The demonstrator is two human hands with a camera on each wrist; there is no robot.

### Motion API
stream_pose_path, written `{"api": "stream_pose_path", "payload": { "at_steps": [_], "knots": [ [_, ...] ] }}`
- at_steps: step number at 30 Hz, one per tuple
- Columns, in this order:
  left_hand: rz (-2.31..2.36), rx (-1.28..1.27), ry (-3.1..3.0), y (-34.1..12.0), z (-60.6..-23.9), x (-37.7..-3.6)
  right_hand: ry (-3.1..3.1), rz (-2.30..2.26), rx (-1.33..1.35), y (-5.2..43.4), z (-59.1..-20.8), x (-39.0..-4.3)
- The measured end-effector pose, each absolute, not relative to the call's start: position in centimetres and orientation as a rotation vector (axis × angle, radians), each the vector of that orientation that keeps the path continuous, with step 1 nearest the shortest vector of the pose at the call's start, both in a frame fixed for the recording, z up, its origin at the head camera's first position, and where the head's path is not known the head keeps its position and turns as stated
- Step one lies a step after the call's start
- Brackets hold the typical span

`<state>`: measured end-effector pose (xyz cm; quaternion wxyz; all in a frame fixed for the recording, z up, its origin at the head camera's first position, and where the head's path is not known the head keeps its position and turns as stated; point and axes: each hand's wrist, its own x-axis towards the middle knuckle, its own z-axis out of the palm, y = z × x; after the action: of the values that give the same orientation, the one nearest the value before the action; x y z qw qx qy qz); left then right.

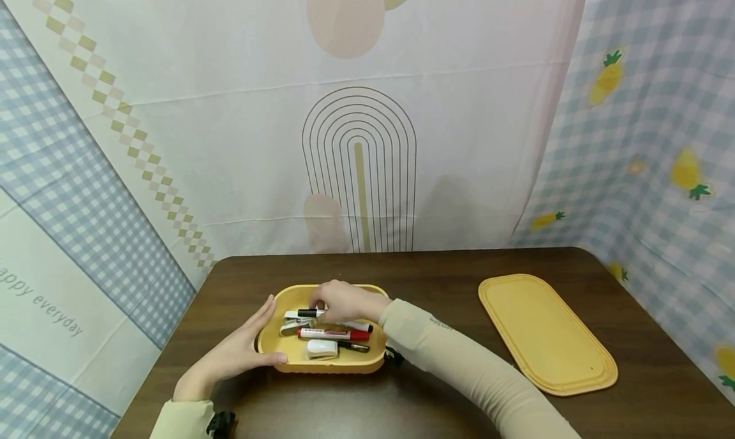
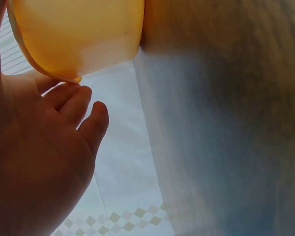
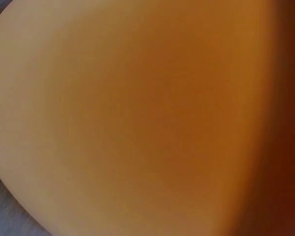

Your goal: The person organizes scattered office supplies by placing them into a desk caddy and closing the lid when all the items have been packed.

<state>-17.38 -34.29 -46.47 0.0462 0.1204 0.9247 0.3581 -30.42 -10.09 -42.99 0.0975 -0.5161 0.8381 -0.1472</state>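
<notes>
At table centre, left hand [image 1: 232, 356] is bracing, fingers straight, the oval yellow plastic tray [image 1: 287, 362] at 9 o'clock; right hand [image 1: 342, 302] is apparently pinching a black-capped white marker [image 1: 307, 313] inside.

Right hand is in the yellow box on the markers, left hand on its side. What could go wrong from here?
1. The right hand pinches a black-capped marker lying against the red marker and stapler; lifting it may drag them along.
2. The left hand only rests flat against the yellow box, so a tug could slide it.
3. The lid lies near the table's edge.
</notes>
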Motion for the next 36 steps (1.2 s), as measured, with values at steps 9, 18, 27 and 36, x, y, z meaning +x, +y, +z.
{"api": "stream_pose_path", "payload": {
  "at_steps": [9, 18, 27, 36],
  "knots": [
    [1.078, 0.374, 2.835, -34.3, -46.4, -17.5, 2.434, -0.427, -1.557, -9.7, -42.7, -30.4],
    [1.087, 0.376, 2.835, -34.3, -46.4, -17.3, 2.382, -0.27, -1.616, -9.8, -41.9, -30.3],
    [1.076, 0.381, 2.844, -34.3, -46.4, -17.3, 2.328, -0.155, -1.671, -10.0, -41.2, -29.8],
    [1.086, 0.387, 2.84, -34.2, -46.4, -17.3, 2.305, -0.161, -1.673, -10.1, -41.2, -29.7]
  ]
}}
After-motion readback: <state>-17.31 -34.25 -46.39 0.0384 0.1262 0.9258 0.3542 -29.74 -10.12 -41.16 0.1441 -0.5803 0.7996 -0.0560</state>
